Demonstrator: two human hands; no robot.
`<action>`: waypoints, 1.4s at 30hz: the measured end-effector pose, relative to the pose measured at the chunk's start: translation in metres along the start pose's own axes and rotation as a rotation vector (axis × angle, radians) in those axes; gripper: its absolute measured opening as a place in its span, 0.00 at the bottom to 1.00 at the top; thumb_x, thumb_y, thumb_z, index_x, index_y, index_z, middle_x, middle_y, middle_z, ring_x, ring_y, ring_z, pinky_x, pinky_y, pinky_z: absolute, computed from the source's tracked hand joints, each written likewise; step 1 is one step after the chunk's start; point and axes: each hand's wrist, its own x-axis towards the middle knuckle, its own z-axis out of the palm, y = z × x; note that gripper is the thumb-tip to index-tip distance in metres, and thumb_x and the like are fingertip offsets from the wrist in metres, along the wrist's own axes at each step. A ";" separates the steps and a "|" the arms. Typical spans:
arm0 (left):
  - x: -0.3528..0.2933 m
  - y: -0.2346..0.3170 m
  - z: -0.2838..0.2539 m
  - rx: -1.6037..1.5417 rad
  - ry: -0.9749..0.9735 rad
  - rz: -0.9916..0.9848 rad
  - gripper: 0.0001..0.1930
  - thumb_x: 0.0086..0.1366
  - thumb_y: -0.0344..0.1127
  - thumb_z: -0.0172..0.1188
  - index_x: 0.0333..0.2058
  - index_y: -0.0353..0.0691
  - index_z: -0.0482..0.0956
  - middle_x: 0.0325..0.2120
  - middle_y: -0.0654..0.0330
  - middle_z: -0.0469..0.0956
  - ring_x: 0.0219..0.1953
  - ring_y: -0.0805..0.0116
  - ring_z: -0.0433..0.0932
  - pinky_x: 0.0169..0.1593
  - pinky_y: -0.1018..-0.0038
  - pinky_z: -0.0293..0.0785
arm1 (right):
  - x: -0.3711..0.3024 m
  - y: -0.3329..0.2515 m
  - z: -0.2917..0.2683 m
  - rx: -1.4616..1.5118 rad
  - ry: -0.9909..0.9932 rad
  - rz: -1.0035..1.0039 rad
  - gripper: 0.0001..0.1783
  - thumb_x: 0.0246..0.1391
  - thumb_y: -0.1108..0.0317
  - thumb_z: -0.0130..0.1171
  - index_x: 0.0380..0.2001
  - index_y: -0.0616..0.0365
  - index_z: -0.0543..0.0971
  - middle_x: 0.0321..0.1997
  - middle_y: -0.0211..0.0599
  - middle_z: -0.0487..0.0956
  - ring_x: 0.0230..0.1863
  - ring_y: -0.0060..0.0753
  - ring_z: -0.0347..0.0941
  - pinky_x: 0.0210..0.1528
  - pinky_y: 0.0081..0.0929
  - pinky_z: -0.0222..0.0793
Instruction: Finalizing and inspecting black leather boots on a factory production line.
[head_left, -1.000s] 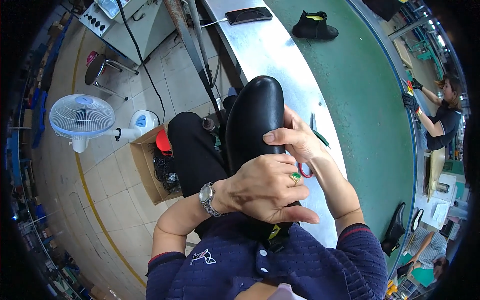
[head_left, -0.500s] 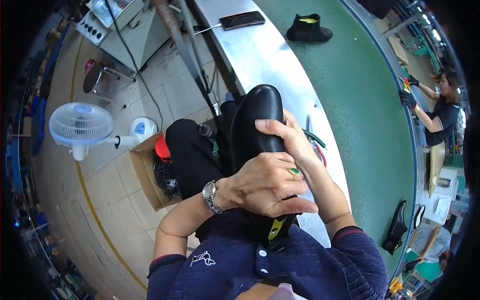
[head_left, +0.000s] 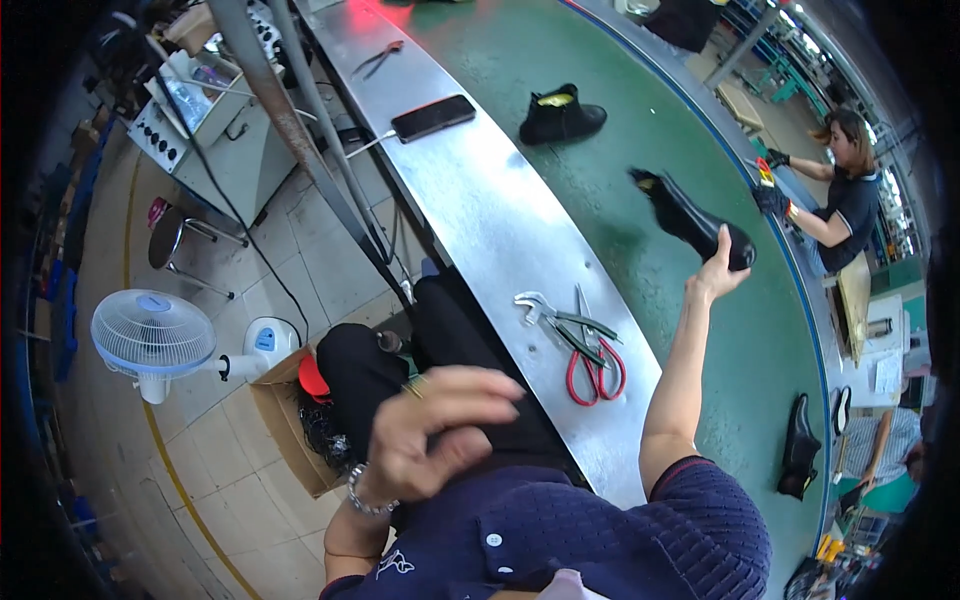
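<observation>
My right hand point(head_left: 713, 272) is stretched out over the green surface point(head_left: 490, 65), gripping a black ankle boot point(head_left: 685, 220) by its toe end. The boot's collar points away to the left, with a bit of yellow lining showing. Over my lap, my left hand point(head_left: 440, 430) holds nothing; its fingers are loosely bent and apart from the thumb. Between the hands, pliers with dark green handles point(head_left: 565, 320) and red-handled scissors point(head_left: 597, 380) lie crossing on the metal ledge point(head_left: 500, 200). Another black boot point(head_left: 563, 117) stands on the green surface farther off.
Along the ledge lie a phone point(head_left: 433, 118) on a white cable and another pair of pliers point(head_left: 380, 58). A further boot point(head_left: 799, 450) is at the right. Across the green surface sits a co-worker point(head_left: 840, 190). A fan point(head_left: 153, 335) and a cardboard box point(head_left: 285, 420) stand at my left.
The boot went from between both hands above my lap to the right, over the green surface, in my right hand alone. My left hand let go of it. The view shifted too.
</observation>
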 end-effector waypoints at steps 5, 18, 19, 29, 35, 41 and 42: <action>0.019 0.034 0.026 -0.821 -0.231 0.026 0.12 0.63 0.33 0.60 0.39 0.28 0.82 0.45 0.38 0.77 0.53 0.40 0.73 0.56 0.51 0.68 | -0.010 0.066 -0.067 -0.637 -0.080 -0.195 0.44 0.42 0.60 0.74 0.58 0.60 0.61 0.54 0.46 0.71 0.54 0.43 0.71 0.58 0.36 0.65; 0.072 0.038 0.012 -0.828 -0.095 0.089 0.09 0.62 0.34 0.60 0.31 0.34 0.82 0.39 0.45 0.76 0.50 0.44 0.74 0.56 0.54 0.70 | -0.063 0.030 0.083 -0.526 -0.835 -0.368 0.24 0.49 0.70 0.65 0.51 0.56 0.75 0.52 0.41 0.74 0.46 0.36 0.74 0.50 0.30 0.70; 0.073 0.037 0.008 -0.737 -0.116 0.110 0.10 0.63 0.36 0.60 0.31 0.34 0.82 0.39 0.45 0.76 0.50 0.45 0.75 0.55 0.53 0.70 | -0.073 0.030 0.113 -0.503 -0.909 -0.352 0.24 0.49 0.69 0.65 0.51 0.56 0.75 0.53 0.40 0.73 0.43 0.33 0.75 0.48 0.31 0.71; -0.032 0.003 -0.022 -0.621 0.286 -0.315 0.17 0.66 0.41 0.59 0.43 0.31 0.75 0.43 0.45 0.75 0.47 0.54 0.77 0.54 0.62 0.73 | -0.121 0.098 0.242 -0.679 -1.037 -0.375 0.20 0.50 0.60 0.64 0.44 0.58 0.75 0.50 0.46 0.72 0.48 0.51 0.74 0.48 0.43 0.70; -0.075 -0.002 -0.028 -0.529 0.561 -0.449 0.14 0.68 0.39 0.56 0.42 0.31 0.75 0.42 0.47 0.76 0.45 0.55 0.79 0.51 0.62 0.76 | -0.082 0.102 0.213 -0.540 -1.022 -0.379 0.14 0.53 0.61 0.62 0.37 0.59 0.75 0.35 0.49 0.77 0.39 0.51 0.75 0.42 0.41 0.69; -0.065 0.006 -0.026 -0.468 0.350 -0.387 0.11 0.68 0.33 0.56 0.43 0.30 0.75 0.42 0.49 0.76 0.45 0.61 0.78 0.52 0.67 0.75 | -0.041 -0.022 0.183 -0.425 -0.933 -0.435 0.12 0.58 0.62 0.58 0.35 0.61 0.73 0.23 0.41 0.74 0.25 0.34 0.69 0.31 0.32 0.66; -0.061 0.003 -0.025 -0.478 0.333 -0.392 0.11 0.68 0.33 0.56 0.43 0.30 0.75 0.42 0.49 0.76 0.45 0.61 0.78 0.52 0.67 0.75 | -0.044 -0.048 0.175 -0.311 -0.956 -0.383 0.12 0.59 0.62 0.57 0.34 0.61 0.73 0.22 0.35 0.72 0.24 0.27 0.67 0.29 0.28 0.64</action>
